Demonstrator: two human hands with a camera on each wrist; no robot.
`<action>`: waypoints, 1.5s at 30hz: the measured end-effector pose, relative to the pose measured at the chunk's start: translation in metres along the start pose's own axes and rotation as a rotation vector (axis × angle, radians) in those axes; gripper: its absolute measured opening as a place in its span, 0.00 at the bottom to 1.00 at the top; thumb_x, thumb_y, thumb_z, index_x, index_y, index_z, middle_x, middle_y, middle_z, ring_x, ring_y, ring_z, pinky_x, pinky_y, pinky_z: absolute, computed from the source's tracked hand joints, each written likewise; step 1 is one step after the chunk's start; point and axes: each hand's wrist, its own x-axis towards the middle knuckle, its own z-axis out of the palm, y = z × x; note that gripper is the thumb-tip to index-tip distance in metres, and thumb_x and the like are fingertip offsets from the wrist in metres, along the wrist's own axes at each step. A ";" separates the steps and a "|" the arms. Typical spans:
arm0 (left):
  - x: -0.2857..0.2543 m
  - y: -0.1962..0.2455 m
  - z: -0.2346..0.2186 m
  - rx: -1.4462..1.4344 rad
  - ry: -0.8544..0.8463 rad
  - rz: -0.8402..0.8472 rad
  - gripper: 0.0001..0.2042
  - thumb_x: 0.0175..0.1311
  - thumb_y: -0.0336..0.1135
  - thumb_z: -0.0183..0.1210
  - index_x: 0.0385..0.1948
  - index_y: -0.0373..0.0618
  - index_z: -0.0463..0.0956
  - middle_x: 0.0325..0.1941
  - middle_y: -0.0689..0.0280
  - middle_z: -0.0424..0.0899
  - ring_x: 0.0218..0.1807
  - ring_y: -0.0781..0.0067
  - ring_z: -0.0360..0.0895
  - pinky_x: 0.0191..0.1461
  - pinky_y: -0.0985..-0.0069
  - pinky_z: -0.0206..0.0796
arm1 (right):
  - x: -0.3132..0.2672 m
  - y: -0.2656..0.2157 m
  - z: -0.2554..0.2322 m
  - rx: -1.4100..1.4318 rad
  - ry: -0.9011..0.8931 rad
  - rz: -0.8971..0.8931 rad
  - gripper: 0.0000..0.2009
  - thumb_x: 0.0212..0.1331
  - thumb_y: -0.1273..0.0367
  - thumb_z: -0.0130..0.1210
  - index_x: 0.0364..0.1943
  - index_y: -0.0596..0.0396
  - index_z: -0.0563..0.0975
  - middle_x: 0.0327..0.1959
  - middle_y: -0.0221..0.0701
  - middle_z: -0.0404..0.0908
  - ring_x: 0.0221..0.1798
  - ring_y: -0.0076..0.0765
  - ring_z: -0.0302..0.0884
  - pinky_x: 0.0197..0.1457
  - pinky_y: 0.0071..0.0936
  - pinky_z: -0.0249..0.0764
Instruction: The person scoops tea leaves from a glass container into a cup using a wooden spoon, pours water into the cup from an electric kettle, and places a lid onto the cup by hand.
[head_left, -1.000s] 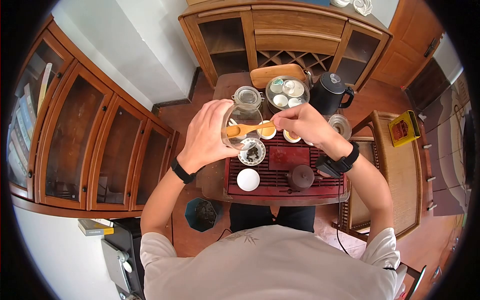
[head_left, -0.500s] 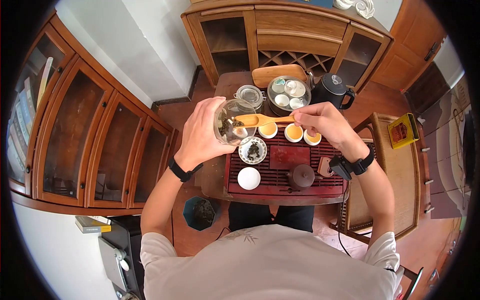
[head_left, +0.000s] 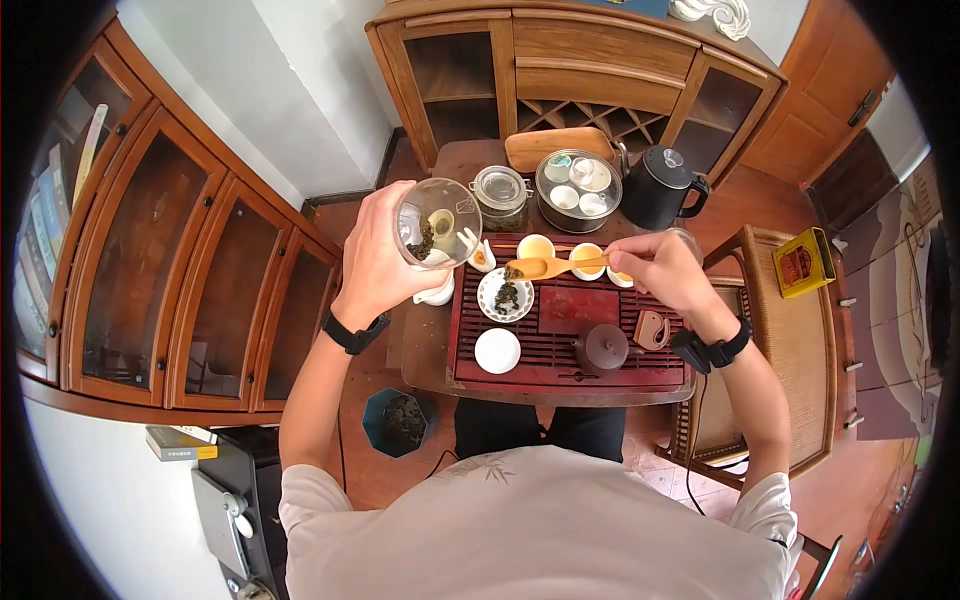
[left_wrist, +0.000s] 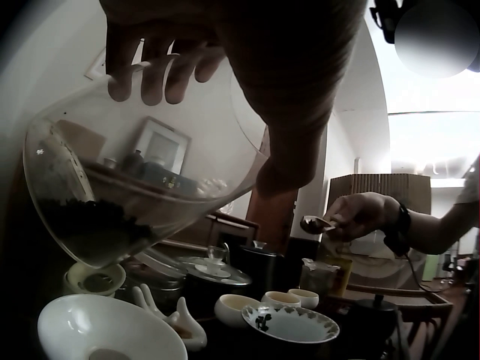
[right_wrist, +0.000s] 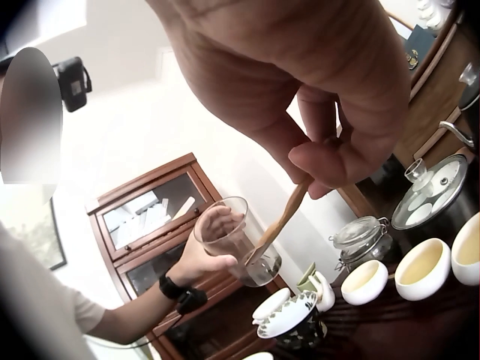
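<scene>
The wooden scoop (head_left: pixel 545 268) has moved from the glass jar (head_left: pixel 438 222) to the patterned dish (head_left: pixel 487 303), its tip over the rim. The right hand (head_left: pixel 668 272) pinches its handle; left of the dish, the left hand (head_left: pixel 378 255) grips the jar. Leaf transfer seems underway, calling for gentle tipping.

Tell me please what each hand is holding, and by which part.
The left hand holds a glass container around its side wall. The right hand pinches a wooden scoop near the end of its handle.
</scene>
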 end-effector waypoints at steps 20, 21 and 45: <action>-0.007 -0.001 -0.001 -0.010 0.020 -0.030 0.50 0.34 0.41 0.84 0.68 0.45 0.69 0.65 0.56 0.79 0.67 0.50 0.77 0.69 0.56 0.73 | -0.012 0.007 0.049 -0.660 0.202 -0.952 0.16 0.53 0.80 0.65 0.47 0.58 0.85 0.44 0.36 0.81 0.44 0.46 0.83 0.47 0.40 0.83; -0.007 0.000 -0.002 -0.015 0.017 -0.039 0.50 0.34 0.41 0.84 0.68 0.45 0.69 0.66 0.56 0.79 0.67 0.50 0.77 0.69 0.56 0.73 | -0.012 0.009 0.049 -0.687 0.201 -0.999 0.17 0.51 0.80 0.65 0.48 0.57 0.84 0.45 0.36 0.81 0.44 0.45 0.82 0.46 0.40 0.83; 0.006 0.010 0.003 -0.032 0.033 0.049 0.51 0.35 0.38 0.83 0.70 0.45 0.66 0.68 0.55 0.77 0.68 0.49 0.77 0.70 0.56 0.73 | 0.017 -0.061 0.025 0.141 0.221 -0.331 0.11 0.70 0.67 0.67 0.48 0.59 0.90 0.31 0.27 0.89 0.30 0.17 0.76 0.36 0.23 0.75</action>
